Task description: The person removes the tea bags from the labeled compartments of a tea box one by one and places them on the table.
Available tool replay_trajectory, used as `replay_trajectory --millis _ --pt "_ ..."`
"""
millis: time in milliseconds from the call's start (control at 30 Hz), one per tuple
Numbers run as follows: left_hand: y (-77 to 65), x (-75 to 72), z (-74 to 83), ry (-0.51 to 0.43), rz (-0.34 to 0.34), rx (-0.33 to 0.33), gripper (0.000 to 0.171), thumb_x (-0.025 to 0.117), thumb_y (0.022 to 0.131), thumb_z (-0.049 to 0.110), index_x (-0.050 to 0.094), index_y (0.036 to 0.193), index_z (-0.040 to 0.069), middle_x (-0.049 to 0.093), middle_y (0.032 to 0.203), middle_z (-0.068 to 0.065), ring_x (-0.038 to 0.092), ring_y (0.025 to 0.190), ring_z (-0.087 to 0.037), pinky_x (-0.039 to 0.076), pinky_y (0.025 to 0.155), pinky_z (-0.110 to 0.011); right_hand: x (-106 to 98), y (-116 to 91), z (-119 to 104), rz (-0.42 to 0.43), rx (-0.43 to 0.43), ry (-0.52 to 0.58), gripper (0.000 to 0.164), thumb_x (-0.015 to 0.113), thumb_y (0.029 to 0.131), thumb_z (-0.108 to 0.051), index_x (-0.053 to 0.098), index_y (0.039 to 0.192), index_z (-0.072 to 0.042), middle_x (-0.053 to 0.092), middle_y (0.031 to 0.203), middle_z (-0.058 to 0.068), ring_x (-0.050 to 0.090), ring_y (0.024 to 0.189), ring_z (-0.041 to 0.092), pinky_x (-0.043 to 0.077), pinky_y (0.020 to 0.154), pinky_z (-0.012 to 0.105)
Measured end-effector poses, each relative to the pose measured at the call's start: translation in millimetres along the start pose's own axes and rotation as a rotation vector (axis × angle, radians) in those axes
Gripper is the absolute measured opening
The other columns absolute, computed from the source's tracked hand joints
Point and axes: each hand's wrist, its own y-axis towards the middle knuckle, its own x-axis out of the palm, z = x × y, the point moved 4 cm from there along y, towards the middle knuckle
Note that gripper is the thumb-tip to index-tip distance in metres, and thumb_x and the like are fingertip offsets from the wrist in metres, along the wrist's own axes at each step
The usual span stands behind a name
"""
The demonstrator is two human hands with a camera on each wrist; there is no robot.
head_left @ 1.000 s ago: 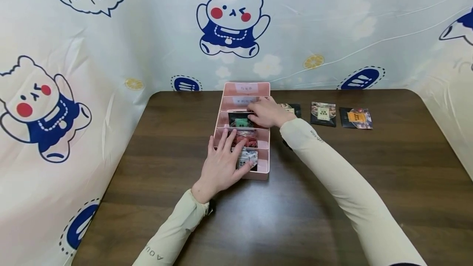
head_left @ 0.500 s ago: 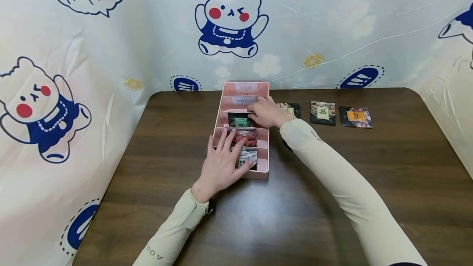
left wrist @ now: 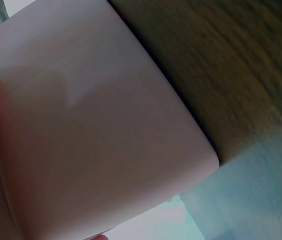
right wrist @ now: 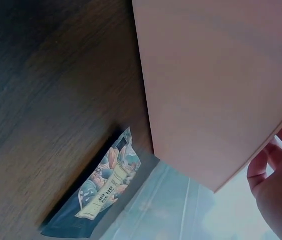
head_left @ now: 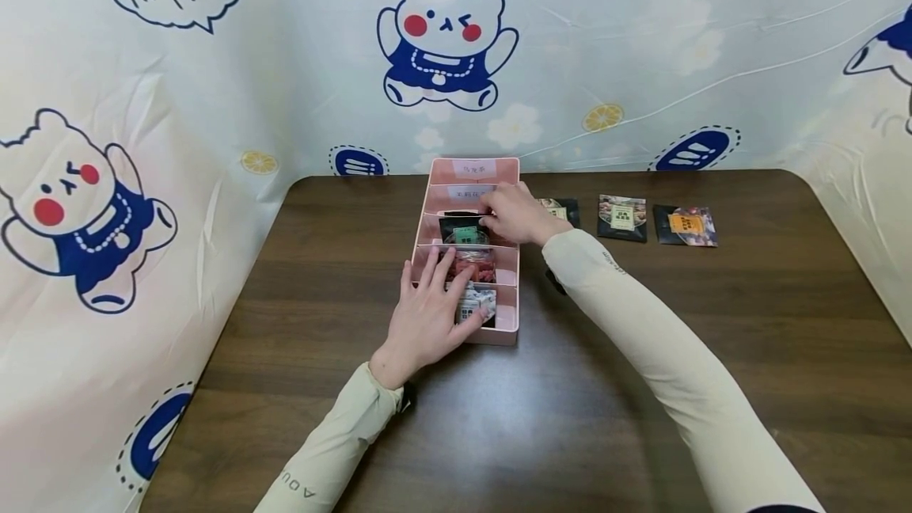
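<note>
A pink box (head_left: 509, 337) with a row of compartments stands on the table. A black tea packet with a green label (head_left: 466, 235) sits in its third compartment from the back. My right hand (head_left: 520, 216) reaches over the right rim and pinches that packet at its right edge; the fingertips are partly hidden. My left hand (head_left: 425, 323) lies over the left rim with spread fingers. Beneath those fingers are a red packet (head_left: 480, 265) and a white-and-black packet (head_left: 484, 303) in the two front compartments. The wrist views show mainly the pink side walls (left wrist: 105, 120).
Right of the box, a dark packet (head_left: 568, 210) lies partly behind my right wrist. Farther right are a packet with a pale green label (head_left: 622, 218) and one with an orange label (head_left: 686, 226). A printed cloth (head_left: 556, 38) hangs behind the table (head_left: 570, 418).
My right hand has shifted very slightly at the third compartment. A pale edge now shows behind the green-labelled packet's top. My left hand has stayed in place.
</note>
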Motion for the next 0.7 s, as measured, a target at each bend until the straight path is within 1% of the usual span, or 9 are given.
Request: replay_trajectory --millis 100,333,567,700 --pt "0.0 0.1 0.0 0.008 0.007 0.003 0.070 0.033 0.091 0.070 0.049 0.141 0.024 0.030 0.158 -0.010 0.018 0.149 -0.033 0.017 0.110 -0.069 -2.1 -1.0 1.3 0.015 0.005 0.038 0.017 0.061 0.095 -0.028 0.069 0.097 -0.013 0.067 0.098 0.004 0.054 0.097 0.024 0.034 0.091 0.045" --pt "-0.1 0.4 0.4 -0.005 -0.002 -0.001 0.070 0.034 0.091 0.070 0.048 0.142 0.025 0.030 0.158 -0.010 0.017 0.149 -0.033 0.014 0.111 -0.069 -4.8 -3.9 2.4 0.024 0.000 0.091 0.021 0.060 0.095 -0.032 0.070 0.096 -0.013 0.068 0.098 0.003 0.057 0.095 0.022 0.034 0.093 0.045" --pt "0.1 0.4 0.6 0.003 0.007 0.000 0.069 0.034 0.091 0.070 0.050 0.141 0.024 0.031 0.157 -0.011 0.019 0.149 -0.033 0.015 0.111 -0.069 -8.6 -6.7 5.2 0.018 -0.002 0.140 0.018 0.057 0.097 -0.025 0.069 0.102 -0.012 0.070 0.105 0.003 0.057 0.099 0.023 0.032 0.091 0.043" --pt "0.6 0.1 0.4 0.003 0.006 0.000 0.069 0.035 0.091 0.069 0.050 0.141 0.024 0.031 0.157 -0.011 0.018 0.149 -0.034 0.015 0.110 -0.069 -12.1 -8.6 7.3 0.025 0.006 0.154 0.016 0.057 0.097 -0.023 0.068 0.103 -0.013 0.070 0.105 0.002 0.058 0.098 0.021 0.031 0.094 0.043"
